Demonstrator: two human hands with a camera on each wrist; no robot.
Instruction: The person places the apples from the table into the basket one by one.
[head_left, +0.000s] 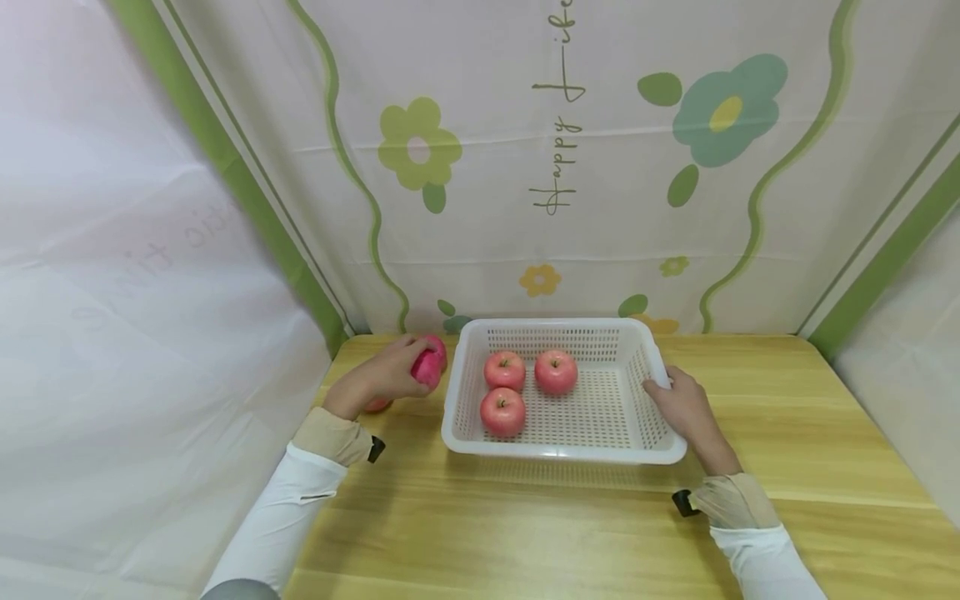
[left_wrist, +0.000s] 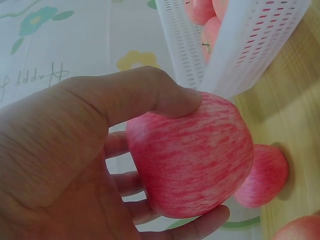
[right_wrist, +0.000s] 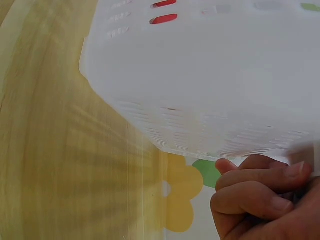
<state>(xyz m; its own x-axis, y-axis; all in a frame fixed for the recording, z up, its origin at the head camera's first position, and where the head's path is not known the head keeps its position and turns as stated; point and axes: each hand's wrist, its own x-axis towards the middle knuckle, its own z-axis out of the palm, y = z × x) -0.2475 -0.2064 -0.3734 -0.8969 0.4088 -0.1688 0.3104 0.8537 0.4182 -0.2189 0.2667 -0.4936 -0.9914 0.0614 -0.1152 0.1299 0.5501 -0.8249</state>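
Observation:
My left hand (head_left: 393, 369) holds a red apple (left_wrist: 192, 157), thumb on top and fingers spread around its far side. It is just left of a white plastic basket (head_left: 570, 452) with slotted walls. Three red apples sit in the basket's left half: a back-left apple (head_left: 505, 370), a front-left apple (head_left: 502, 413) and a third apple (head_left: 556, 372) to their right. On the right, my right hand (head_left: 684, 408) grips the basket's short side, thumb over the rim; in the right wrist view its fingers (right_wrist: 250, 195) are curled below the basket.
Beyond the held apple, another apple (left_wrist: 263, 176) lies on the wooden table (head_left: 555, 533). A further apple (head_left: 377, 405) is partly hidden under my left wrist. A white curtain (head_left: 480, 208) with printed flowers hangs right behind the table's back edge, and more cloth hangs at both sides.

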